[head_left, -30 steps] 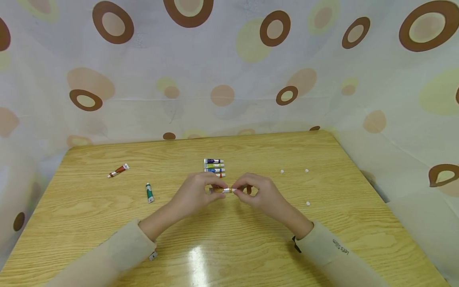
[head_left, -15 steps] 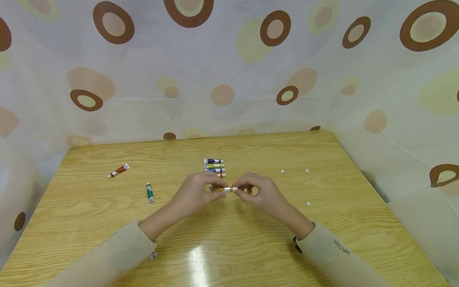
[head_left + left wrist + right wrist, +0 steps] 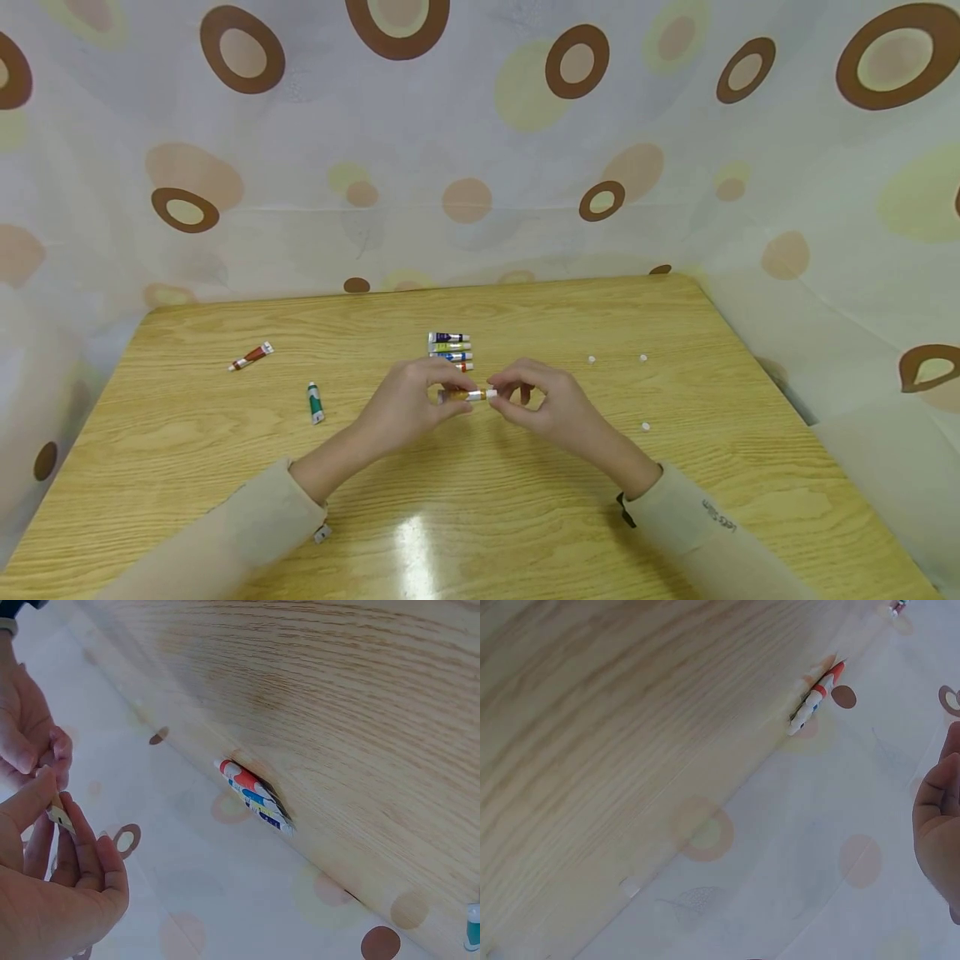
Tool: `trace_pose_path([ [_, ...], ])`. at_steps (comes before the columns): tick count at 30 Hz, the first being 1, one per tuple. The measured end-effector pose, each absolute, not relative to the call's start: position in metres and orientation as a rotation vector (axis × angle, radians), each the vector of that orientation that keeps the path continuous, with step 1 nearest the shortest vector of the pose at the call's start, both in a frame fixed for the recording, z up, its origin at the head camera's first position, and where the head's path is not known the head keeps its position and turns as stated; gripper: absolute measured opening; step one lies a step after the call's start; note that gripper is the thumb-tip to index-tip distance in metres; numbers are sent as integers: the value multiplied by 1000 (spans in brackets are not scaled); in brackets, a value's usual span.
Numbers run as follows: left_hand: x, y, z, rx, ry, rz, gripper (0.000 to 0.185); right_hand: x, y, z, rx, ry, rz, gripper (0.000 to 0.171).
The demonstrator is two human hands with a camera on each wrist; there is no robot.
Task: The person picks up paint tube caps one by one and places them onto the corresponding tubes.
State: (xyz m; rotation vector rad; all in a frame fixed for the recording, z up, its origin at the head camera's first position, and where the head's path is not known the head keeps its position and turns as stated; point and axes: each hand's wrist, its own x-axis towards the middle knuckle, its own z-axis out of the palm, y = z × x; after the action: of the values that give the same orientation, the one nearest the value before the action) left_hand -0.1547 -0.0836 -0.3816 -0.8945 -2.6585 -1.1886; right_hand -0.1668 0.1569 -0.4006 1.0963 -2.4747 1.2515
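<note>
A small paint tube, ochre and silver with a white cap, is held level above the table in the head view. My left hand pinches its body between thumb and fingers; in the left wrist view the same tube shows between the fingertips. At the cap end, the thumb and index finger of my right hand pinch the cap. Just behind the hands lies a row of several paint tubes, purple, yellow-green, blue and red. The left hand partly hides the red one.
To the left lie a brown-red paint tube and a green paint tube. Three small white caps are spread on the right of the wooden table. A patterned cloth hangs behind and beside the table.
Both hands stay nearly in place over the last second. The right thumb and index finger shift slightly at the tube's cap; loose tubes and caps on the table stay put.
</note>
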Motion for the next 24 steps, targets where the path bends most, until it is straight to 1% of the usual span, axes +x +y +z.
trace_pose_path([
  [4,-154,-85,-380,-873,-2666,-1188,16,-168,161,-400,1108,-2450,1215,24],
  [8,-154,-86,-379,-874,-2648,-1202,16,-169,162,-401,1146,-2409,1168,26],
  [14,-155,-85,-380,-887,-2642,-1230,15,-170,161,-402,1205,-2361,1157,23],
  [24,-157,-82,-382,-936,-2625,-1215,15,-169,159,-402,1192,-2366,1166,17],
])
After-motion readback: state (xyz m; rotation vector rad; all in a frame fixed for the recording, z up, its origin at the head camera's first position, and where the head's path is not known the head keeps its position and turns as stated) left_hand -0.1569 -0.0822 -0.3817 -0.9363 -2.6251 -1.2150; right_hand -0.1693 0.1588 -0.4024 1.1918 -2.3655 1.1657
